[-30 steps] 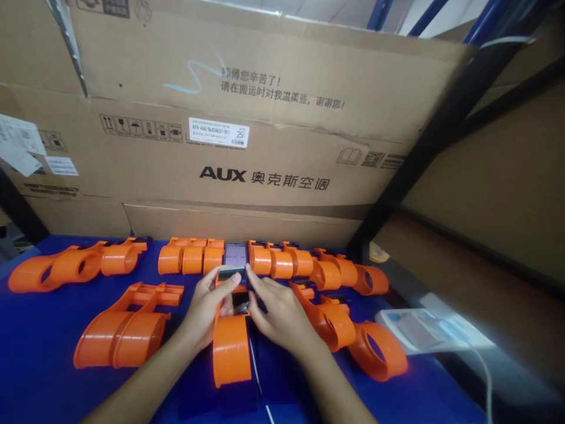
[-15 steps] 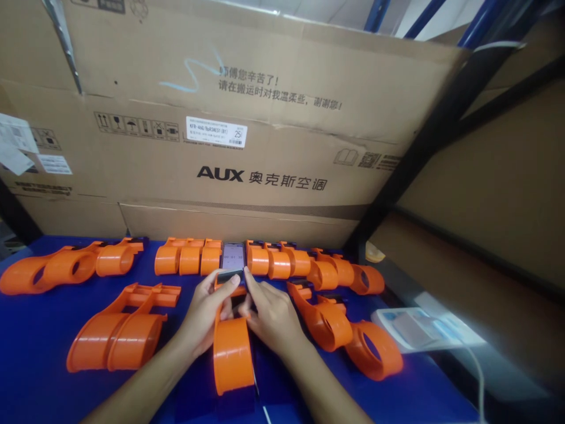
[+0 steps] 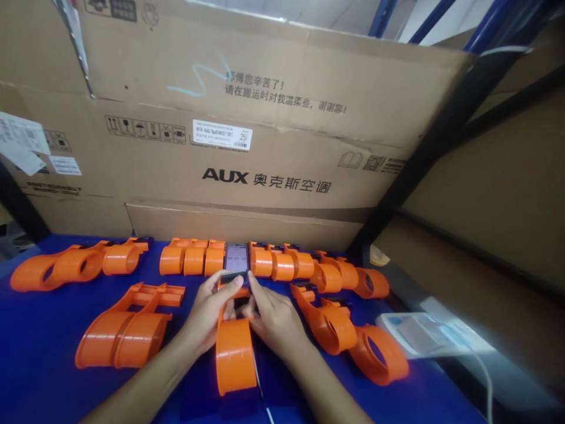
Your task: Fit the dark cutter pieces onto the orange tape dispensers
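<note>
Between my hands is an orange plastic ring-shaped part [image 3: 236,356], its wide loop toward me and its narrower bracket end pointing away. My left hand [image 3: 209,309] is closed on the left side of the bracket. Its thumb lies on a small black piece [image 3: 232,277] at the far end. My right hand [image 3: 278,315] grips the bracket from the right, index fingertip at the right end of the black piece and the other fingers curled underneath. Fingers partly hide the bracket. Just beyond stands a phone [image 3: 236,257] with a timer on its screen.
Similar orange parts [image 3: 282,268] line the back of the blue table [image 3: 39,335], several with dark pieces attached. Two more [image 3: 140,341] lie at left, several [image 3: 382,359] at right. A white box-like item [image 3: 419,333] with a cable sits right. A cardboard box [image 3: 273,141] stands behind.
The view has shifted slightly, so the scene sits a little farther right. My hands keep nearly the same hold on the orange part.
</note>
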### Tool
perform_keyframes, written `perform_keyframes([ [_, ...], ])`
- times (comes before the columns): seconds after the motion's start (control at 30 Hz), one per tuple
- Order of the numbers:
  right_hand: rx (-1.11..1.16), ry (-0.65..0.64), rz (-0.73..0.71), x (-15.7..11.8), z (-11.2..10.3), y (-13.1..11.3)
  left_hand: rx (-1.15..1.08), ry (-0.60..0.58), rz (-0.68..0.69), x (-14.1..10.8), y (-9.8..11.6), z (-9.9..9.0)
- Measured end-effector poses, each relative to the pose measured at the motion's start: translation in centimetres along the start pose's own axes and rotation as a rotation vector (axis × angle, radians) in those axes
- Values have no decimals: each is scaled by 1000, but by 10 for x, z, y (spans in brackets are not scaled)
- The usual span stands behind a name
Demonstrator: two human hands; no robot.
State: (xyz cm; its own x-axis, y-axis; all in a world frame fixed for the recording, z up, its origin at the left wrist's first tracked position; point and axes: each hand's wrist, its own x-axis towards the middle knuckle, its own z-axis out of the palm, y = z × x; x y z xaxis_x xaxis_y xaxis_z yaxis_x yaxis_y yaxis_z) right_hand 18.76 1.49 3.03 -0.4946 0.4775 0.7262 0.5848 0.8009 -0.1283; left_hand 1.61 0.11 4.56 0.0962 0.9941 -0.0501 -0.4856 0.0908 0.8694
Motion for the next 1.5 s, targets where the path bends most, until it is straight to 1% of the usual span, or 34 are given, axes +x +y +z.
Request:
perform_keyframes([
  [0.13,28,-7,9,4,-6,6,43,8,73,2,1,-1],
  [0.27,75,65,53,3,-7,8,156,8,143,3,-3,-4],
  [0.47,65,113,72,1,-4,4,182,-30,186,0,-5,-3],
  [0.67,108,121,87,6,-9,-1,189,-23,183,1,-4,-3],
  [0.73,187,127,161,8,-14,-1,163,-28,178,0,-2,-4],
  [0.83,320,204,364,10,-22,1,124,-53,176,-1,2,-5],
  [0.9,320,239,469,12,-26,4,122,-43,179,-2,3,-5],
  [0.93,289,233,502,13,-28,6,122,-26,181,-2,3,-5],
  [1.03,185,170,552,17,-29,12,114,6,170,-2,2,-4],
  [1.13,100,107,545,20,-30,17,102,9,153,-1,2,-4],
  [1.3,50,-87,479,18,-32,21,103,20,135,-2,3,-2],
  [1.43,52,-298,366,11,-31,23,111,20,139,-3,3,-1],
  [1.5,45,-361,328,8,-30,24,113,17,145,-3,3,-2],
])
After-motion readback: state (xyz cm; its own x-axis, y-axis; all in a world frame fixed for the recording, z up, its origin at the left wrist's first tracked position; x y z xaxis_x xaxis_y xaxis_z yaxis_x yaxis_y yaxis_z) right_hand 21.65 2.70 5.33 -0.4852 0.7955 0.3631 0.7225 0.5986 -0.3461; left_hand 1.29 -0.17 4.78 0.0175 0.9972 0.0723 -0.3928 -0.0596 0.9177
